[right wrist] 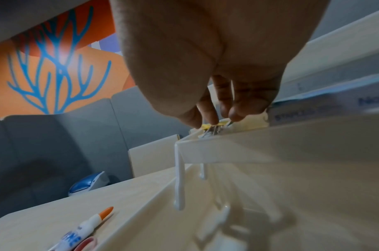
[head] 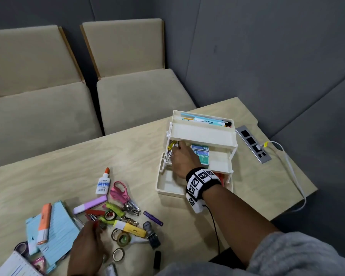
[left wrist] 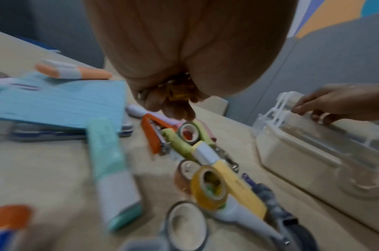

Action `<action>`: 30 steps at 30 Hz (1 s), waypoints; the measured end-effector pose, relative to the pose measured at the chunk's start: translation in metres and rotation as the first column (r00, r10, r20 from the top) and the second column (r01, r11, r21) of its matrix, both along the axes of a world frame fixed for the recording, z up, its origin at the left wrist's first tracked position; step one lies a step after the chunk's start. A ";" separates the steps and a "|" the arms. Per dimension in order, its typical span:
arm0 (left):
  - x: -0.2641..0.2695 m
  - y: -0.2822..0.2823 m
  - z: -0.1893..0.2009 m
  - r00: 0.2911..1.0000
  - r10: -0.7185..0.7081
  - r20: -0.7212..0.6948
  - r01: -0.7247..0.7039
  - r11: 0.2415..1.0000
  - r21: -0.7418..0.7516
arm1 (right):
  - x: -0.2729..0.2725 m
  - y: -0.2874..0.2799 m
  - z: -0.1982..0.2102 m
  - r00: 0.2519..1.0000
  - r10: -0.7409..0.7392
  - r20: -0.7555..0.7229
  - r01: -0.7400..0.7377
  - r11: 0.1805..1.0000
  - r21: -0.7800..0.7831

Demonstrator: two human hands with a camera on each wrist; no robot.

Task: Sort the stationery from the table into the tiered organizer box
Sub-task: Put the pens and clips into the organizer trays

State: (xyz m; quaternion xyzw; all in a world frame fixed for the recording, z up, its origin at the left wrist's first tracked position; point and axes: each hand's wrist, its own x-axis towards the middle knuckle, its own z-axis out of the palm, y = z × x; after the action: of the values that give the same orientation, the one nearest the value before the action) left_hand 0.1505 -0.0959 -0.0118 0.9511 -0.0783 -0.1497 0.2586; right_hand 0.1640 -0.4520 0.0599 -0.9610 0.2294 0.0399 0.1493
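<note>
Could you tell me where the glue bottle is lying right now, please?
In the head view the glue bottle lies on the table, left of the organizer box, just beside the pink scissors.

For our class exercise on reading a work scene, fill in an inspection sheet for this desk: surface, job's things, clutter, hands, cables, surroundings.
Surface: pale plywood table, lying flat.
Job's things: cream plastic tiered organizer box, trays fanned open, pens in the top tier; loose pile with pink-handled scissors, white glue bottle, tape rolls.
Clutter: nothing seen.
Hands: left hand grips small metal clips over the pile; right hand pinches clips in the middle tray.
Cables: white cable plugged into the silver socket strip.
Surroundings: two beige cushioned chairs, grey walls.
</note>
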 end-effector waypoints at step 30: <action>0.011 -0.119 0.033 0.947 -0.278 -0.164 0.229 0.936 -0.266 | -0.114 0.031 -0.003 0.957 0.095 0.273 -0.210 0.878 0.431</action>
State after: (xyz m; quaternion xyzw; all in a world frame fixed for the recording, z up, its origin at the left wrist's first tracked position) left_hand 0.1616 -0.2146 0.0208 0.8743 -0.1922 -0.2653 0.3582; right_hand 0.0504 -0.4205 0.0568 -0.9119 0.1165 -0.0138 0.3934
